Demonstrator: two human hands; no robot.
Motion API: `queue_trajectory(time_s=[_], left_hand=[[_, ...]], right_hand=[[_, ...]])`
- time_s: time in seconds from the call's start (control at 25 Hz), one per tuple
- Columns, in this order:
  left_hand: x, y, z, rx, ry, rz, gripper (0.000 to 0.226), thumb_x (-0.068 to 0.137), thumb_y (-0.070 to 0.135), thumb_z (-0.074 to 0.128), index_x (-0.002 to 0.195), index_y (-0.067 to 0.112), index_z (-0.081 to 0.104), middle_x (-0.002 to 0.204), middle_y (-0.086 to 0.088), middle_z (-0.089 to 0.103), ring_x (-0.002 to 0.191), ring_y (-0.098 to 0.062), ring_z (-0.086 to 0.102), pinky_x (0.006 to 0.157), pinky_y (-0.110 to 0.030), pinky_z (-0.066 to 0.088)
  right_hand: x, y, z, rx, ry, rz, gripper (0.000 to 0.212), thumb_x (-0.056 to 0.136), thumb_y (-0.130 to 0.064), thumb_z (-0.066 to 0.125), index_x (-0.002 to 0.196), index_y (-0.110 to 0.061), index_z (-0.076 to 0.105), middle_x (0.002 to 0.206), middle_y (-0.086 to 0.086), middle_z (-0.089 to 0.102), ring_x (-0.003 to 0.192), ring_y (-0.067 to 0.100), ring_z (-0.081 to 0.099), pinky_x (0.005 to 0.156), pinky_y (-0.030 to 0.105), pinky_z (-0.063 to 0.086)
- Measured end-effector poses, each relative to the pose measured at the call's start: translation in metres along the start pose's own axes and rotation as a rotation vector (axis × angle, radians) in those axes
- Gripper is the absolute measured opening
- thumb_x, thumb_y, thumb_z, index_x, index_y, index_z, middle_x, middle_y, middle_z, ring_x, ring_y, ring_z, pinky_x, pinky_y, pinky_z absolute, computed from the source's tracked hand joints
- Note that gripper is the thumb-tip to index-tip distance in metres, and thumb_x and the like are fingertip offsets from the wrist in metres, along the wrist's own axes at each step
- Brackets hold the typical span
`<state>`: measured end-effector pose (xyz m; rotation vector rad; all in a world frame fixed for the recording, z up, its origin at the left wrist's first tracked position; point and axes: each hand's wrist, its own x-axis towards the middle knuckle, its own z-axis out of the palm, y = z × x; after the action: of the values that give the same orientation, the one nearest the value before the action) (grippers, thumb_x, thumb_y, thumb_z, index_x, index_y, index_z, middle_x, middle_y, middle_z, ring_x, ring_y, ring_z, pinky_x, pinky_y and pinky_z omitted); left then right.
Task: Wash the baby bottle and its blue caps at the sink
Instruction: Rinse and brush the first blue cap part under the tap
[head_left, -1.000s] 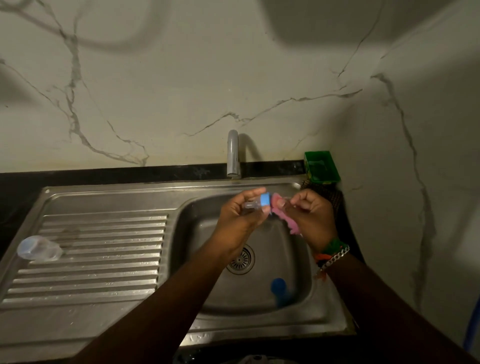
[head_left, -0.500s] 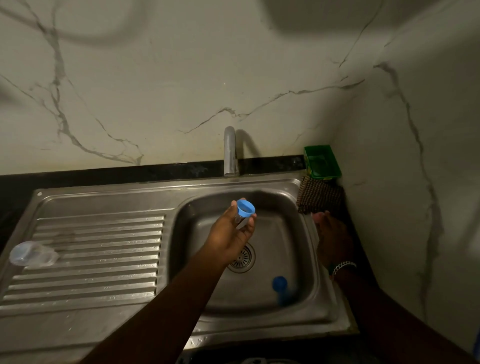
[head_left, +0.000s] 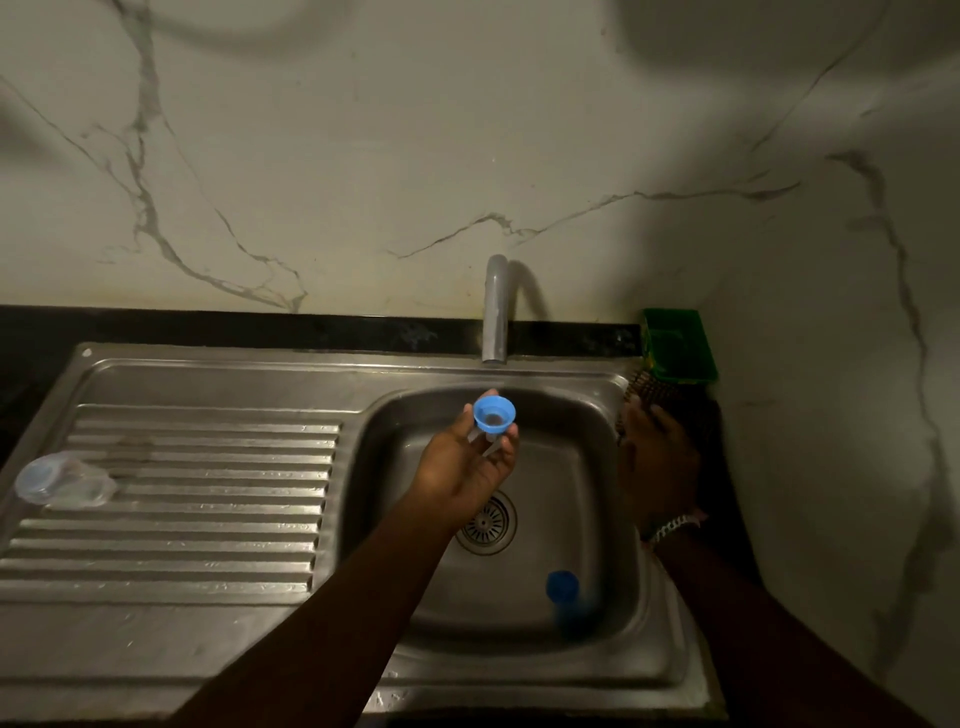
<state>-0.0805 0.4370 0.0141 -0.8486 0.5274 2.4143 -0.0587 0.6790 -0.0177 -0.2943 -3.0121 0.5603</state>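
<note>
Left hand (head_left: 462, 462) pinching blue cap (head_left: 494, 414) w/ clear teat under faucet (head_left: 495, 312), right hand (head_left: 657, 457) at sink (head_left: 218, 613) edge, fingers flat, 2nd blue cap (head_left: 562, 586) in basin, clear bottle (head_left: 62, 479) on drainboard.

right hand (head_left: 658, 457): dark and blurred at the sink's right rim; I cannot tell how the fingers lie or if they hold something.
brown scrubber (head_left: 649, 391): partly covered by the right hand, only the back part shows.
second blue cap (head_left: 562, 587): smeared in the basin, its shape is not clear.
clear teat (head_left: 488, 447): under the blue ring (head_left: 494, 414) in the left hand (head_left: 462, 467), mostly hidden by the fingers.
clear bottle (head_left: 62, 480): hazy on the drainboard, outline is weak.
sink (head_left: 208, 649): front edge disappears in shadow.
forearms: both cut off by the bottom edge.
green tray (head_left: 675, 345): its inside is too dark to read.
</note>
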Motion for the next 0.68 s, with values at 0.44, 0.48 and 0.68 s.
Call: queue_trajectory(time_s=[0.44, 0.48, 0.68], left_hand=[[0.024, 0.025, 0.011, 0.066, -0.102, 0.112, 0.045, 0.09, 0.033, 0.062, 0.128, 0.01, 0.066, 0.094, -0.014, 0.073, 0.079, -0.02, 0.066, 0.067, -0.026, 0.058], [0.026, 0.026, 0.01, 0.073, -0.102, 0.114, 0.046, 0.092, 0.034, 0.061, 0.131, 0.009, 0.064, 0.095, -0.014, 0.073, 0.08, -0.02, 0.066, 0.068, -0.026, 0.058], [0.035, 0.018, 0.006, 0.131, -0.081, 0.109, 0.051, 0.099, 0.036, 0.056, 0.139, 0.005, 0.058, 0.101, -0.013, 0.073, 0.082, -0.019, 0.067, 0.072, -0.026, 0.056]], right_hand=[[0.117, -0.12, 0.034, 0.234, -0.418, -0.197, 0.064, 0.104, -0.011, 0.049, 0.159, -0.028, 0.021, 0.168, -0.006, 0.014, 0.156, 0.023, -0.001, 0.119, 0.044, 0.03], [0.116, -0.118, 0.034, 0.242, -0.408, -0.213, 0.066, 0.103, -0.013, 0.051, 0.159, -0.028, 0.019, 0.168, -0.006, 0.013, 0.156, 0.023, -0.001, 0.119, 0.045, 0.031], [0.116, -0.122, 0.033, 0.154, -0.476, -0.308, 0.081, 0.096, -0.043, 0.06, 0.159, -0.027, 0.012, 0.169, 0.0, 0.006, 0.156, 0.026, 0.001, 0.121, 0.058, 0.025]])
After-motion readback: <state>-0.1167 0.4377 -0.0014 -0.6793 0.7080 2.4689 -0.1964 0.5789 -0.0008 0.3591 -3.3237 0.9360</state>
